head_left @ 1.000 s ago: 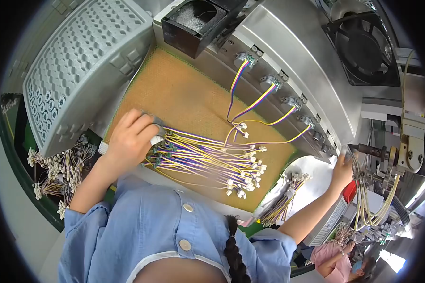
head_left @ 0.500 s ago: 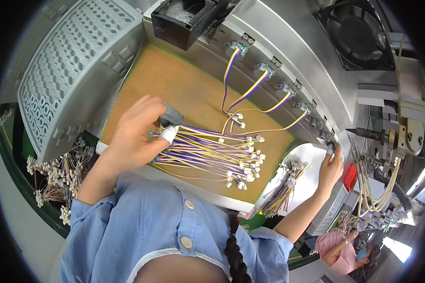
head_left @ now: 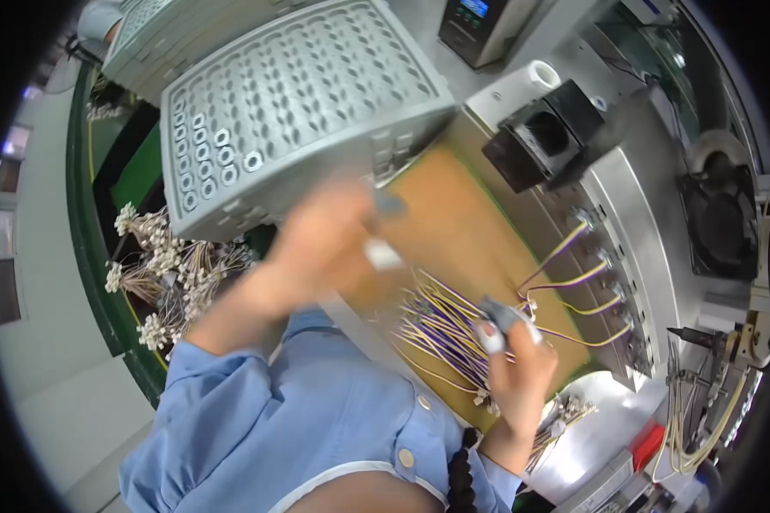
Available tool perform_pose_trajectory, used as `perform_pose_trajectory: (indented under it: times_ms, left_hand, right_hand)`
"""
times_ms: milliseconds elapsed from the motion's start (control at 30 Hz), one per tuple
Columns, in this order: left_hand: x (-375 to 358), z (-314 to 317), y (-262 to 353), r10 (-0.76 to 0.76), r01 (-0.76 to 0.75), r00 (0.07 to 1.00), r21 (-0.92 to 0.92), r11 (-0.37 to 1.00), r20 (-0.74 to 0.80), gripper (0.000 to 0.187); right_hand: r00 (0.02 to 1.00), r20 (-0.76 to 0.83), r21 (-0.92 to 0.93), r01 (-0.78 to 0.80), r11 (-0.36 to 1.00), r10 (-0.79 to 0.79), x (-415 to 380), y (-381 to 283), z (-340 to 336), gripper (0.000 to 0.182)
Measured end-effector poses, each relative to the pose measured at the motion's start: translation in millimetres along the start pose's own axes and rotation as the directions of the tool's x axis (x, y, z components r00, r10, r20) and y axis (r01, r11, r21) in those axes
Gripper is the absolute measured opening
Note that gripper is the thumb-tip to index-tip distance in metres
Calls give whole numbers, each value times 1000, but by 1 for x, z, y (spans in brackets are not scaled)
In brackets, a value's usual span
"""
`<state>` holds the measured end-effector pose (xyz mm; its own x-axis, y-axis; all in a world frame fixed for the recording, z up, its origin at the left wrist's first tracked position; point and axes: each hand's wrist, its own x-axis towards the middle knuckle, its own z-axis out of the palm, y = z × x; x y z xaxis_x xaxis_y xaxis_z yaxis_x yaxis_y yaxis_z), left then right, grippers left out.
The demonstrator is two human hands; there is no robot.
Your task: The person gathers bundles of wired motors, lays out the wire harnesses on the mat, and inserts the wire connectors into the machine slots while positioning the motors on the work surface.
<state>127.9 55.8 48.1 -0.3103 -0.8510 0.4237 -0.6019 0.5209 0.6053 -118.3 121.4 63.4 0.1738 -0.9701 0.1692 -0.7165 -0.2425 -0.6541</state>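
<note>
My left hand [head_left: 329, 244] is smeared by motion above the left part of the tan mat [head_left: 441, 184], close to the front edge of a grey tray. Grey and white finger covers show on its fingertips. My right hand [head_left: 520, 368] is over a spread bundle of yellow, purple and white wires [head_left: 441, 329] with small white connectors. Its covered thumb and forefinger are bent close together at the wires; whether a wire is between them I cannot tell. Several wired round parts [head_left: 607, 261] sit along a metal rail [head_left: 565, 235] right of the mat.
The grey tray [head_left: 308, 85] carries metal rings in its left rows. Bunches of connector wires [head_left: 167, 274] lie left of me, another bundle [head_left: 560, 423] at right. A black box [head_left: 543, 137] stands behind the mat. A soldering iron [head_left: 693, 336] points in from the right, near a fan [head_left: 719, 205].
The view has swung left, showing more of the tray. My left hand has left the wires toward the tray. My right hand has come from the rail's near end to the wire bundle.
</note>
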Motion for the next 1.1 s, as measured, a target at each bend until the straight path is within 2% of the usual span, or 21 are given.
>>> perform_pose_trajectory:
  times_ms: [33, 67, 100, 133, 167, 233, 300, 333, 367, 433, 467, 500, 533, 567, 600, 633, 667, 700, 733, 833, 1100]
  left_hand:
    - [0, -23, -23, -13, 36, 997, 316, 948, -74, 33]
    - [2, -50, -48, -79, 113, 992, 396, 911, -100, 32]
    - [-7, -72, -73, -78, 176, 981, 639, 749, -178, 31]
    - [-8, -96, -90, -180, 206, 975, 847, 490, -134, 31]
    - [-19, -111, -119, -273, 215, 954, 915, 341, -122, 33]
    - [-46, -134, -184, -250, 109, 967, 819, 563, 42, 34]
    - [-36, -134, -176, -450, 307, 893, 708, 636, 17, 37]
    - [-45, -135, -192, -453, 442, 879, 608, 659, -148, 44]
    - [-43, -131, -185, -404, 428, 898, 568, 703, -175, 49]
    - [-34, -110, -150, -348, 422, 892, 260, 868, -287, 49]
    - [-30, -99, -123, -412, 418, 892, -6, 908, -187, 49]
    - [-24, -83, -92, -447, 413, 892, -272, 869, -73, 48]
    - [-16, -59, -61, -370, 359, 928, -398, 844, 51, 45]
    - [-4, -30, -29, -266, 308, 951, -521, 796, 156, 42]
    - [12, -2, 4, -61, 212, 972, -742, 635, 226, 32]
    - [20, 17, 17, 111, 108, 947, -627, 771, 300, 24]
    - [22, 37, 27, 193, -9, 954, -623, 782, 229, 26]
    - [17, 53, 36, 133, 87, 958, -697, 712, 255, 27]
    - [12, 59, 50, -33, 311, 936, -781, 542, 350, 29]
    - [13, 63, 59, 26, 438, 854, -745, 503, 520, 29]
    - [21, 59, 65, 146, 118, 918, -604, 788, 370, 27]
  right_hand:
    - [993, 31, 78, -114, 990, 112, 1, -3, -6, 16]
    - [983, 54, 169, -182, 969, 175, -2, 3, -8, 15]
    - [965, 78, 246, -264, 933, 252, -8, 8, -13, 15]
    - [956, 70, 220, -295, 930, 286, -9, 7, -15, 15]
    - [970, 16, 293, -238, 926, 244, -6, 5, -14, 15]
    - [969, -59, 324, -208, 923, 240, -2, 6, -14, 15]
    - [988, -103, 374, -69, 925, 116, -1, 11, -15, 13]
    - [986, -96, 373, -90, 923, 135, -4, 13, -18, 12]
    - [984, -102, 361, -101, 927, 147, -9, 13, -23, 12]
    - [877, 87, 611, -422, 670, 473, -15, 10, -33, 11]
    - [867, 121, 622, -445, 644, 483, -15, 11, -36, 10]
    - [862, 123, 615, -455, 644, 492, -14, 11, -33, 10]
    - [921, 47, 497, -358, 791, 387, -11, 12, -26, 9]
    - [965, -13, 355, -239, 904, 260, -7, 11, -21, 9]
    - [973, 38, 273, -230, 934, 228, 1, 4, -23, 8]
    - [975, 28, 266, -220, 939, 220, 2, 5, -21, 8]
    - [981, 50, 350, -193, 917, 187, 1, 8, -18, 12]
    - [985, 72, 431, -173, 886, 158, -2, 11, -17, 16]
    - [981, 85, 469, -192, 862, 172, -6, 12, -18, 19]
    - [970, 160, 438, -237, 867, 184, -13, 15, -29, 20]
    - [975, 160, 386, -205, 899, 153, -28, 29, -29, 23]
